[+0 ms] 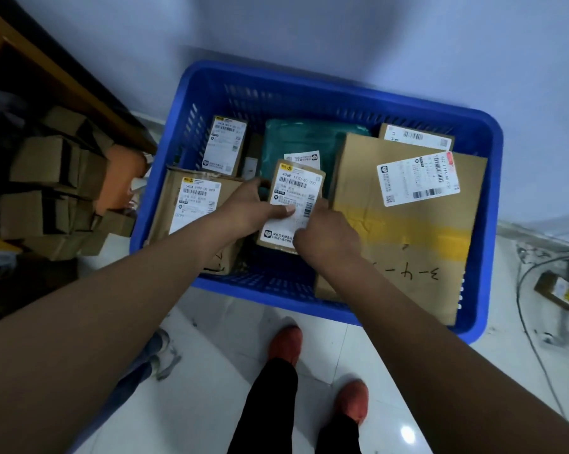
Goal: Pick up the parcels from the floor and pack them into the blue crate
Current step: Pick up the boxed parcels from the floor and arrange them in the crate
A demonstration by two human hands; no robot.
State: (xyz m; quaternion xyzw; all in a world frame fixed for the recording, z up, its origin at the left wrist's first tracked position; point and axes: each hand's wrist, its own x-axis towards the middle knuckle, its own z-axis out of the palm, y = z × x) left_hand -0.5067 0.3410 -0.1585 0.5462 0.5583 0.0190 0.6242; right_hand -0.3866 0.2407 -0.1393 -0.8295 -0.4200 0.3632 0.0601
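Observation:
The blue crate (pixel 312 85) stands on the white floor against the wall. Both my hands hold a small cardboard parcel (pixel 297 186) with a white label, low inside the crate's middle. My left hand (pixel 255 208) grips its left edge with the thumb on the label. My right hand (pixel 325 235) grips its lower right corner. Around it lie a large flat box (pixel 417 237) on the right, a green bag parcel (pixel 296 139) behind, a box (pixel 191 204) on the left and a small box (pixel 225 144) at the back left.
Stacked cardboard boxes (pixel 52 191) sit under a wooden shelf (pixel 47 70) at left. One small parcel (pixel 559 290) lies on the floor at right beside cables (pixel 525 319). My feet in red shoes (pixel 286 344) stand just in front of the crate.

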